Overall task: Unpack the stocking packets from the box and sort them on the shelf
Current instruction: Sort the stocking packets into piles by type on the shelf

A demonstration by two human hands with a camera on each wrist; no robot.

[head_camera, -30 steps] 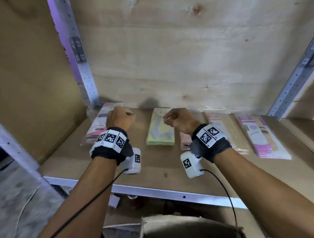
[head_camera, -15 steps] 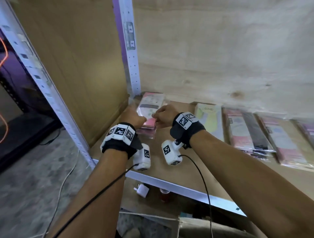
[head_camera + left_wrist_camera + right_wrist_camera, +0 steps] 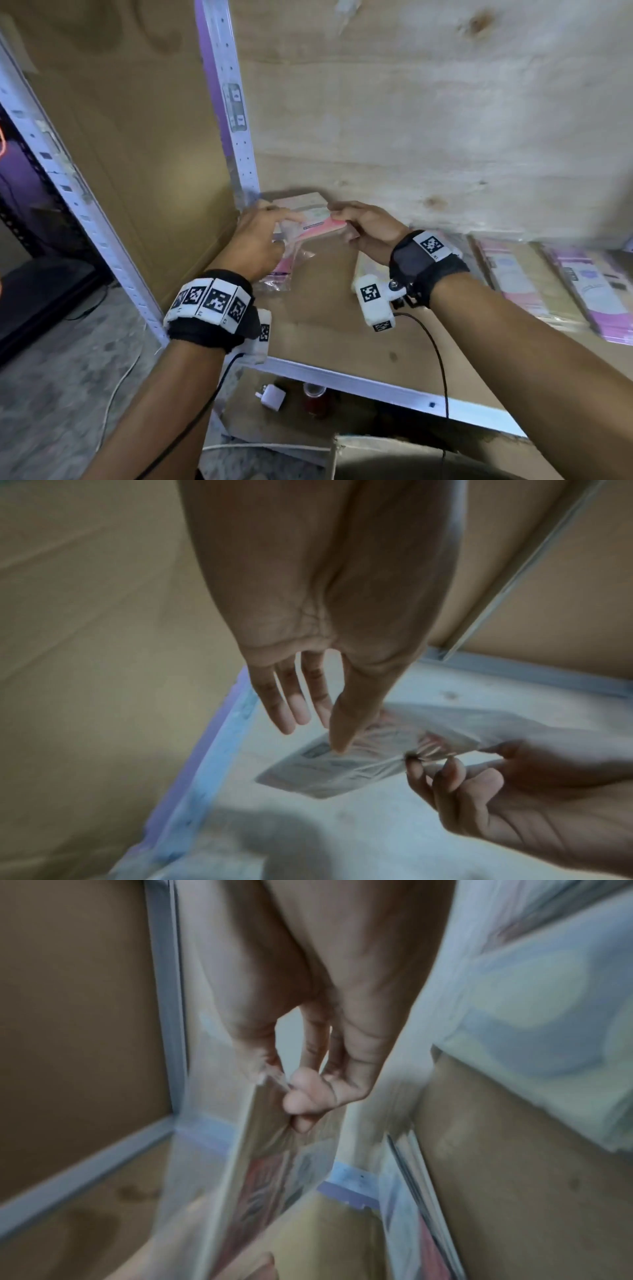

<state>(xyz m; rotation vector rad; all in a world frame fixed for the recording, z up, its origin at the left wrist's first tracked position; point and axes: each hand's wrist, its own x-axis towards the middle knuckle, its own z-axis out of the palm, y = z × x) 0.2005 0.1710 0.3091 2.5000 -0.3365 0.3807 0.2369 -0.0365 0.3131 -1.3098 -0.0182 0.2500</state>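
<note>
Lying in a row at 3 o'clock are more packets (image 3: 520, 274), while the shelf post (image 3: 236, 113) is standing at 11 o'clock. The right hand (image 3: 368, 228) is pinching a pink stocking packet (image 3: 317, 222) above the shelf (image 3: 342, 325); the left hand (image 3: 258, 236) is touching it, fingers (image 3: 284, 704) loosely straight.

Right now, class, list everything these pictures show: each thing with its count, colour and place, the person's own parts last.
Pink-and-white plastic stocking packet: one, lifted above the shelf's back left corner.
Pink packet pile: one, beneath it; count unclear.
Pale yellow packet: one, by the right wrist.
Pink, tan and purple packets: a row, right; count unclear.
Wooden shelf board: one, brown, white metal front edge.
White perforated upright: one, back left.
White plug adapter: one, below the shelf.
Red can: one, beside it.
Left hand: fingers straight, thumb touching the held packet.
Right hand: pinches the packet's right edge.
</note>
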